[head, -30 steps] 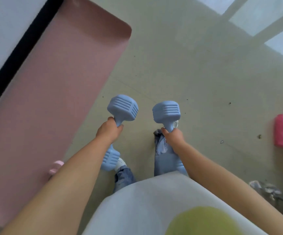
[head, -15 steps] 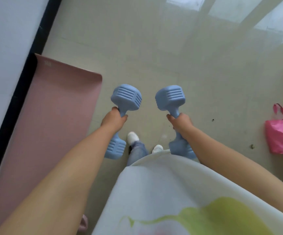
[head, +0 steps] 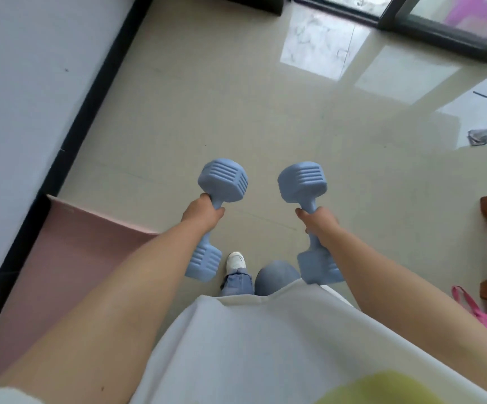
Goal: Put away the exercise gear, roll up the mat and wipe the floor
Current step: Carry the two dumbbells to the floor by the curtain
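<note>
She stands on the pale tiled floor with a blue dumbbell in each fist. The left hand is wrapped round the handle of the left dumbbell; the right hand grips the right dumbbell the same way. Both weights hang in the air side by side, well apart from each other, their long axes pointing away from her and tipped slightly up at the far ends. The pink mat lies flat and unrolled on her left, along the dark skirting, its near corner passing under her left forearm, so the left hand is nearer to it. No rack or box for the weights shows from here; I judge she is carrying them off to put away, with the mat and the wiping not yet done.
</note>
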Tool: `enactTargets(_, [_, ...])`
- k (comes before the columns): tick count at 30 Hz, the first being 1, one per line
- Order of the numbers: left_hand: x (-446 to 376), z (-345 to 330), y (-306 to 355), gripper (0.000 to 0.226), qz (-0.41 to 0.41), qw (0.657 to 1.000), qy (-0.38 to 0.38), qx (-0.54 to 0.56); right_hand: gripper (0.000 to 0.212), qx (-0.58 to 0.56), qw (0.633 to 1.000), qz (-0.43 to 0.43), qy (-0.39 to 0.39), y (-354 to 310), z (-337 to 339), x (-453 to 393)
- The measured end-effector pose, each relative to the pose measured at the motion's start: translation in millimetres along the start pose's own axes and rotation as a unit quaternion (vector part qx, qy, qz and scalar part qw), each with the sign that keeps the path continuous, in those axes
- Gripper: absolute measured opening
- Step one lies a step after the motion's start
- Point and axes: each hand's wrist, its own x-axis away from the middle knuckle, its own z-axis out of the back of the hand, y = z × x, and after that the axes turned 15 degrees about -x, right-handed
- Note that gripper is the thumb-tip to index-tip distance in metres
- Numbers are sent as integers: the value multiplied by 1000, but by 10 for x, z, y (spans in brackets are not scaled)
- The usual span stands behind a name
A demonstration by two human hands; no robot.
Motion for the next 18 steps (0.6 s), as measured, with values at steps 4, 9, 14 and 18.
enactTargets(4, [-714, 734, 507, 38, 0, 1000, 2, -8, 34, -19, 1000, 11, -8, -839, 390, -619])
enactTargets(9, [-1664, 1617, 1126, 39, 23, 1000, 12, -3, 31, -27, 999, 31, -23, -1871, 880, -1503])
enactTargets(14, [-2476, 2512, 1674, 40, 53, 998, 12, 16, 23, -23, 998, 32, -44, -2941, 1390, -2213])
enactTargets(18, [-3121, 3195, 2006, 39, 58, 998, 21, 34, 22, 11, 997, 56, -46, -3818, 1727, -2755])
